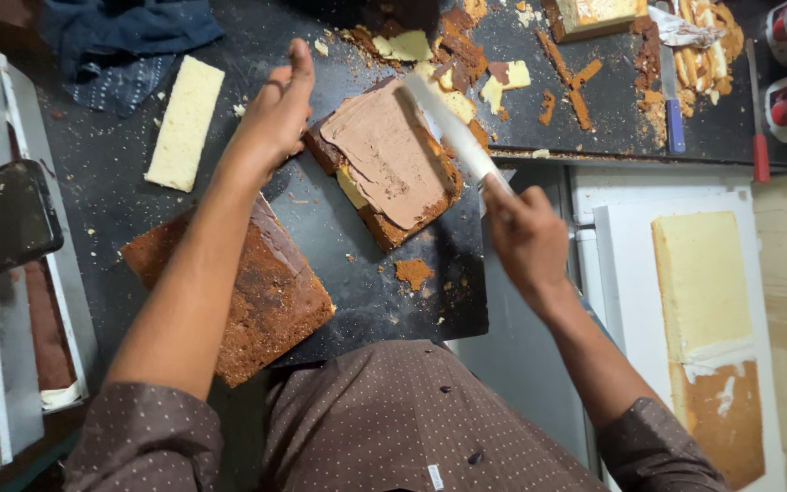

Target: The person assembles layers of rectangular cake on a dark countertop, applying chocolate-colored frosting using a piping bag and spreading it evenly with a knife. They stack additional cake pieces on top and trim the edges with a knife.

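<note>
Frosted cake slab (386, 173) on desk (339, 246) between hands. Right hand (526, 239) closed on palette knife (453, 128), blade across frosting. Left hand (277, 114) open, flat beside slab. Soft, crumbly (likely fragile): support from underneath.

A dark worktop (357, 273) carries frosted cake (389, 173), brown slab (266, 292), pale strip (186, 123), crumbs (413, 271).
</note>
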